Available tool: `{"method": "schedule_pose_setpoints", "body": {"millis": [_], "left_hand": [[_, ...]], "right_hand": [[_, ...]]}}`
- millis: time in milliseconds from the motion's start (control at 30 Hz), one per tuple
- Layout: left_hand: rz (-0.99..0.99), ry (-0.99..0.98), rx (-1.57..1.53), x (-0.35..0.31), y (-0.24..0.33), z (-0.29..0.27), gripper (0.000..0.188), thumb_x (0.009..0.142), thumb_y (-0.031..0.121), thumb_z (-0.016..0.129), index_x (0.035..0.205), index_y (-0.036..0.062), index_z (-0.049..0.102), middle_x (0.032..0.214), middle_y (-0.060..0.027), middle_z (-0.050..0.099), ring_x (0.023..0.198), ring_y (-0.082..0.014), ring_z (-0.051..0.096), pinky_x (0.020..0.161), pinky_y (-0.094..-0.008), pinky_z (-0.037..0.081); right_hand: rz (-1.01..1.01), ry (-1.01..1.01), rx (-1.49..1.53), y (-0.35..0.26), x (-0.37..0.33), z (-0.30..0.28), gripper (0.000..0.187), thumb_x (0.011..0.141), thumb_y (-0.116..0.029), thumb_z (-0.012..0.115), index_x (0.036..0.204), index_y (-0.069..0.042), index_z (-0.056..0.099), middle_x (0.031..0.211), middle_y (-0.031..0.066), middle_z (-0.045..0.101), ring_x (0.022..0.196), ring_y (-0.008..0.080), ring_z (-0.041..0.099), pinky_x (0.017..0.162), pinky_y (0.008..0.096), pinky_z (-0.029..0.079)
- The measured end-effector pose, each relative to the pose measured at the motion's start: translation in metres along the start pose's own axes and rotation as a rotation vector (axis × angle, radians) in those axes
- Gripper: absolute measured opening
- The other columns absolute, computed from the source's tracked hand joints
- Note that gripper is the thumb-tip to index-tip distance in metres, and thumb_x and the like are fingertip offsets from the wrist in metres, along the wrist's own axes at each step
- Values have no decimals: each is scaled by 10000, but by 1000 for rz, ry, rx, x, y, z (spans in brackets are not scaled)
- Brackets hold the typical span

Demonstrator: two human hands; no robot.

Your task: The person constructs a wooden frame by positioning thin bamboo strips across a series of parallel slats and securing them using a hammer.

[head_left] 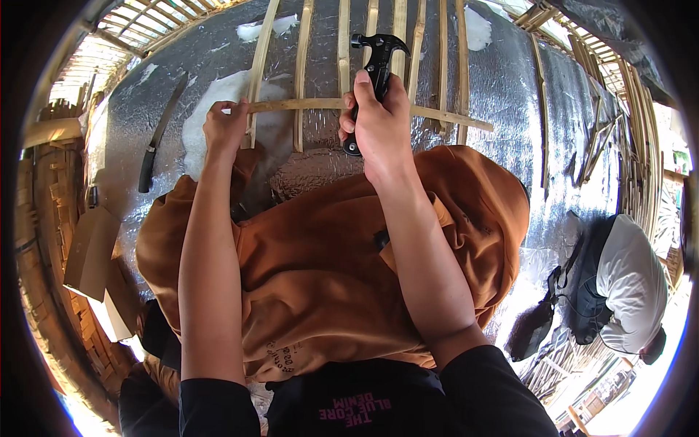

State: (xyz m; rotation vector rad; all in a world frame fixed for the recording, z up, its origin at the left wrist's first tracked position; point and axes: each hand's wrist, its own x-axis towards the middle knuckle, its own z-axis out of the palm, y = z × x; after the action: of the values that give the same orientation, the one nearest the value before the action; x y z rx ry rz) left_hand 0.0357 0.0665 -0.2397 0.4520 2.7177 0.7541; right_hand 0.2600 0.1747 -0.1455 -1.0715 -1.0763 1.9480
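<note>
A black claw hammer is gripped in my right hand, its head pointing away from me and its thumb side up along the handle. A thin crosswise bamboo strip runs left to right beneath the hammer. My left hand pinches the left end of that strip, where it meets the leftmost of several long bamboo slats. The slats lie side by side and extend away from me. Whether anything small sits between my left fingertips is hidden.
Shiny silver sheeting covers the floor. A long knife with a dark handle lies at left, above a cardboard box. Brown cloth covers my lap. At right are loose bamboo strips and a bent-over person in a light top.
</note>
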Motion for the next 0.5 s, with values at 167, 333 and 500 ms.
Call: {"method": "schedule_pose_setpoints", "body": {"millis": [167,333,500], "left_hand": [[24,-7,146,0,1,-1,493,854,436,694,1180,67,651,1124,-221,680,1109,-371,641,937,-469,501],[400,211,302,-28,30,-2,440,915,360,646,1255,87,589,1227,-173,605,1173,-360,572,953,-512,480],[1071,-21,412,-90,75,35,400,901,335,662,1215,93,605,1218,-97,554,1140,-305,540,963,-493,459]], "right_hand": [[-16,-2,8,-1,-1,0,197,1035,-240,536,985,-75,442,761,27,514,520,104,479,462,282,441],[-86,20,145,-37,-16,-14,209,1015,-254,583,959,-82,478,758,23,513,508,107,493,437,292,428],[-375,192,146,-112,-38,-59,233,1003,-308,605,1079,-100,531,774,16,534,529,91,450,495,276,402]]}}
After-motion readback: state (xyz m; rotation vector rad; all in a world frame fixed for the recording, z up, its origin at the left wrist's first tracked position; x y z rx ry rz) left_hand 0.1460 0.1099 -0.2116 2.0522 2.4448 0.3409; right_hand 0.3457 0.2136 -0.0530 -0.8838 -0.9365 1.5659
